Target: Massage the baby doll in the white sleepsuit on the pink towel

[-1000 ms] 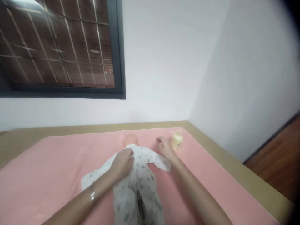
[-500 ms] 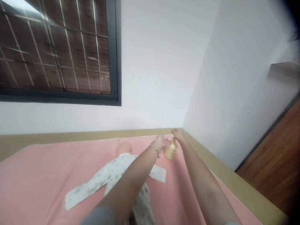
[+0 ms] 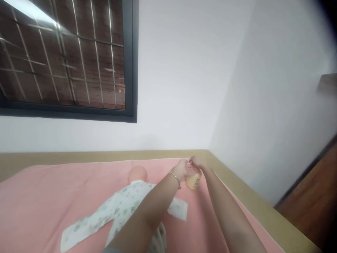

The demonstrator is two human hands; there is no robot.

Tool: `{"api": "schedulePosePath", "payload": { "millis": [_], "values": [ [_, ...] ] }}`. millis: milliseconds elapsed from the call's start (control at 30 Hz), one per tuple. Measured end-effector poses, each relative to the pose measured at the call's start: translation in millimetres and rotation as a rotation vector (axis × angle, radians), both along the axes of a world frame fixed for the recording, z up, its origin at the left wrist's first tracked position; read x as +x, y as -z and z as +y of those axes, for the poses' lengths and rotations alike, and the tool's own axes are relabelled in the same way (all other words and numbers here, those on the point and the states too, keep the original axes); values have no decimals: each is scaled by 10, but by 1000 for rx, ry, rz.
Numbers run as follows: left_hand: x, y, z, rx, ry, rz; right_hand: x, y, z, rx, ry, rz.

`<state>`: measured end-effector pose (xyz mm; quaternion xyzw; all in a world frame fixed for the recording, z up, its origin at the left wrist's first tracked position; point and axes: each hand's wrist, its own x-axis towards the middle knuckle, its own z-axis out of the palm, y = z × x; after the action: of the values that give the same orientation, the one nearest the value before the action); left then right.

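A small yellow bottle (image 3: 194,183) stands on the pink sheet (image 3: 39,196) near the bed's far right corner. My right hand (image 3: 198,163) lies over the bottle's top with its fingers bent down on it. My left hand (image 3: 184,169), with a bracelet on its wrist, is held against the bottle's top, touching the right hand, its fingers stretched out. A baby doll (image 3: 137,174) in a white patterned sleepsuit (image 3: 116,211) lies on its back on the sheet, to the left of the bottle and under my left forearm.
The bed's tan frame (image 3: 242,196) meets white walls at the back and right. A dark-framed window (image 3: 68,59) is on the back wall. Wooden floor (image 3: 313,203) shows at the far right.
My left hand left the doll's chest and reached over to the bottle. My right hand moved from beside the bottle onto its top. Both hands now meet there.
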<state>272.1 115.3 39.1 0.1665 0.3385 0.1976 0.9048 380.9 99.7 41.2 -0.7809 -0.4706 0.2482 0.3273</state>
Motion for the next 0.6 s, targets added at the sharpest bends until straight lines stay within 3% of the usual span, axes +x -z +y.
{"api": "schedulePosePath", "payload": {
  "millis": [167,267,367,433,500,600],
  "values": [
    [-130,-152,-287,3,-63,-42,-89,-200,-158,176,124,-142],
    [-602,-386,-640,28,-66,-137,-421,-177,-442,346,93,-169],
    [-1388,-571,-1025,67,-70,-308,-1080,85,-922,534,-319,-168],
    [-1914,-592,-1241,51,-62,-326,-1623,281,-1300,617,-445,-211],
    [-2295,-513,-1415,136,-182,-281,-2142,359,-1637,661,-545,-221],
    [-2529,-275,-1632,365,-440,-59,-2680,178,-1861,709,-869,-326]
  ]
}}
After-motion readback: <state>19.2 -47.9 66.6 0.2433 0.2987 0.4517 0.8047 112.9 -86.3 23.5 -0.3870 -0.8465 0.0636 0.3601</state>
